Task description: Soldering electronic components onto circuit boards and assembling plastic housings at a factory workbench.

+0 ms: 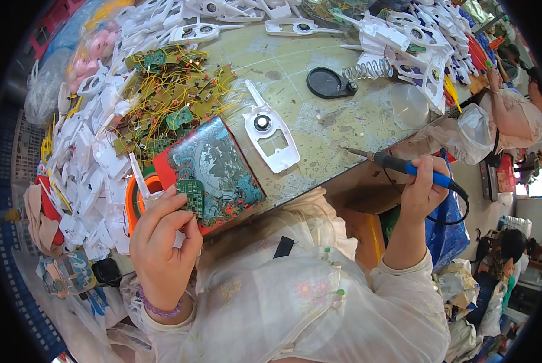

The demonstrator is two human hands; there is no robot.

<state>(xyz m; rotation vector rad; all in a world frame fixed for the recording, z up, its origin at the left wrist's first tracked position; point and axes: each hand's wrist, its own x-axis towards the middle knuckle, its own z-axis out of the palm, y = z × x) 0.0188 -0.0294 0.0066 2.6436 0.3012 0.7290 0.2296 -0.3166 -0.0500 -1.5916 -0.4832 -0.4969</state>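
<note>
My right hand [427,187] is closed round the blue and black handle of a soldering iron [395,163], whose metal tip points left over the table's front edge. My left hand [165,245] has its fingers bent and its fingertips on the edge of a small green circuit board [192,195]. That board lies over a worn, stained box [213,160] with red sides. Right of the box, a white plastic casing [272,140] with a round speaker lies on the table. Under the left fingers, a roll of orange tape [131,206] is partly hidden.
Loose boards with yellow wires [162,100] are heaped behind the box. White casings [92,163] pile up at left and along the back. A black round holder [326,83] with a coiled spring [369,69] stands at right. Other people sit at far right.
</note>
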